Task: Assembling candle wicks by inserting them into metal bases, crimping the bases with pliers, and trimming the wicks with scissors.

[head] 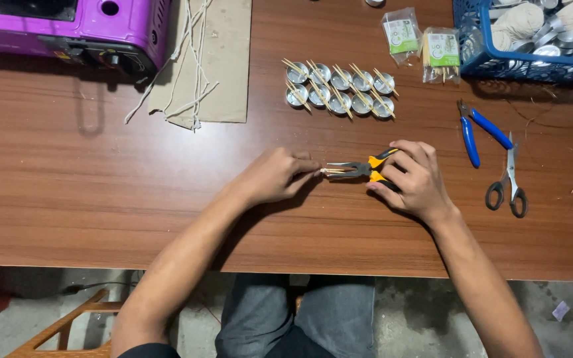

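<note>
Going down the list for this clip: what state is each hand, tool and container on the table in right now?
right hand: gripping the yellow-handled pliers
yellow-handled pliers: jaws closed on a thin stick
left hand: pinching the thin stick at the jaws
blue-handled pliers: lying unused, handles spread
scissors: lying closed
metal cups: upright in two rows, sticks across them
blue basket: filled

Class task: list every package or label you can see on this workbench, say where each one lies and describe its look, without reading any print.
Left packet: clear plastic bag, green-and-white label, top of table beside the blue basket.
Right packet: clear bag of wooden sticks, green-and-white label, touching the basket's left side.
</note>
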